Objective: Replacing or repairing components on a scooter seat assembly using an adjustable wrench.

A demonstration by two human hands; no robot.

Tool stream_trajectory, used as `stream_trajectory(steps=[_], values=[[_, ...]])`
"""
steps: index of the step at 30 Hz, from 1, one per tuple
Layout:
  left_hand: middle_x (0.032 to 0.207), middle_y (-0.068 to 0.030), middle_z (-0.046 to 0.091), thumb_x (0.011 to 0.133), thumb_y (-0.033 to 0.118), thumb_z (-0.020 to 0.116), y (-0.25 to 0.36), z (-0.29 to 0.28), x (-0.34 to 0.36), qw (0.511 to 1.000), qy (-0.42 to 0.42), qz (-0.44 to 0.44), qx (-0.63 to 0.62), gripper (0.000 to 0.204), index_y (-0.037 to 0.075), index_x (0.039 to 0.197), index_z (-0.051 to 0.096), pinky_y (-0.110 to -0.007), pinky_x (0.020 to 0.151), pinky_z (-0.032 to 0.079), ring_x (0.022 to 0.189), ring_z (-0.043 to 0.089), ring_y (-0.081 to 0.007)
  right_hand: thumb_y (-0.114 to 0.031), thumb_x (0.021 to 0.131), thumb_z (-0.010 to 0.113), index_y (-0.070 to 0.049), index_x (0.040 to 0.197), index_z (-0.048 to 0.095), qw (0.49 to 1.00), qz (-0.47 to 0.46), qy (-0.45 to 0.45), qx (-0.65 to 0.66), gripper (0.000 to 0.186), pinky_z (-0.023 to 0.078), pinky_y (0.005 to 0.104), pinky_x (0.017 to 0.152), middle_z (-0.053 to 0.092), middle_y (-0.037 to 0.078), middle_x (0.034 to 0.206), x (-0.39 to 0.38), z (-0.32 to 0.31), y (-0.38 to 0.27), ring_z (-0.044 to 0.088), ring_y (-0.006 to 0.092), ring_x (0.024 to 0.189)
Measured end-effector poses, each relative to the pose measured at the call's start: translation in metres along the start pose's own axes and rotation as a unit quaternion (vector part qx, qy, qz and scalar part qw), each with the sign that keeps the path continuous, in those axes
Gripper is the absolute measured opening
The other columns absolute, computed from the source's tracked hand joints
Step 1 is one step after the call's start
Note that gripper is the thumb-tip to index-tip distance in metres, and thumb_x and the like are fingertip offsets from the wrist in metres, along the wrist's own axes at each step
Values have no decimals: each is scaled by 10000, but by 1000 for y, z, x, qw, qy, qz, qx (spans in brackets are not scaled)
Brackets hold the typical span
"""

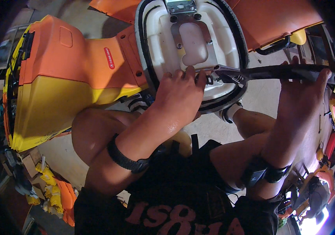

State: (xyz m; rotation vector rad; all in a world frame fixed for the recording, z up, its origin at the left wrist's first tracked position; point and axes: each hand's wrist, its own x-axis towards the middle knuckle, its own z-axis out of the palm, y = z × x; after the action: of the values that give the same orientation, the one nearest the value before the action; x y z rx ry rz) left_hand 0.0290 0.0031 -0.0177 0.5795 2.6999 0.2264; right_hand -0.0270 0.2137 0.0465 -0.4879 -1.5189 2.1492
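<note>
An oval seat shell [158,55] lies underside up in front of me, white inside with a black-edged grey rim. A metal plate [177,35] with a large cut-out is bolted to its middle. My right hand [302,86] is wrapped round the far end of a long dark-handled tool [267,72], whose metal head reaches over the seat's near right part. The tool's exact kind is unclear. My left hand [181,92] is closed at the near side of the shell, fingertips beside the tool's head. Whatever it pinches is hidden. A small black piece [209,80] shows next to its thumb.
A large orange and yellow plastic body [73,66] stands at the left, against the seat. Another orange body panel [277,23] with a black handle [274,46] is at the far right. Orange and yellow parts [60,192] lie at the lower left. My knees flank the seat.
</note>
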Motion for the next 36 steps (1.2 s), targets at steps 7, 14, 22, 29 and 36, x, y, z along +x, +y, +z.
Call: stream_trajectory(steps=[7, 14, 22, 29, 36], values=[[1286, -203, 553, 657, 353, 868, -1, 4, 0, 1000, 9, -1, 10, 925, -21, 1393, 451, -454, 926, 505, 1125, 600, -361, -447, 1012, 531, -87, 1291, 488, 1000, -17, -12, 8, 458, 415, 516, 1021, 576, 173, 1171, -3, -2, 2, 543, 306, 1153], [1287, -208, 545, 656, 343, 869, -1, 5, 0, 1000, 17, 0, 12, 928, -25, 1395, 444, -454, 931, 502, 1127, 596, -366, -403, 1005, 567, -106, 1235, 562, 998, -42, -19, 37, 376, 431, 482, 996, 627, 105, 1147, -7, 4, 0, 570, 274, 1115], [1298, -207, 533, 661, 347, 868, 0, 2, 1, 1000, -5, -7, 5, 938, -23, 1405, 433, -457, 941, 496, 1152, 585, -371, -364, 1012, 563, -97, 1212, 604, 995, -71, -43, 58, 336, 441, 432, 980, 668, 70, 1091, -7, 2, -1, 608, 184, 1042], [1292, -204, 535, 649, 348, 875, 0, 2, 0, 1000, 0, -9, 2, 946, -21, 1401, 437, -461, 933, 501, 1142, 590, -367, -345, 1019, 551, -83, 1189, 630, 994, -78, -23, 75, 322, 447, 443, 983, 699, 78, 1077, -9, 3, -4, 638, 190, 1035], [1276, -197, 549, 648, 344, 876, -1, 0, 1, 1000, -5, -2, 0, 925, -30, 1377, 447, -453, 937, 504, 1136, 593, -365, -334, 1015, 548, -48, 1164, 637, 994, -97, -19, 46, 335, 440, 497, 1043, 692, 127, 1104, -4, -1, -5, 631, 282, 1108]])
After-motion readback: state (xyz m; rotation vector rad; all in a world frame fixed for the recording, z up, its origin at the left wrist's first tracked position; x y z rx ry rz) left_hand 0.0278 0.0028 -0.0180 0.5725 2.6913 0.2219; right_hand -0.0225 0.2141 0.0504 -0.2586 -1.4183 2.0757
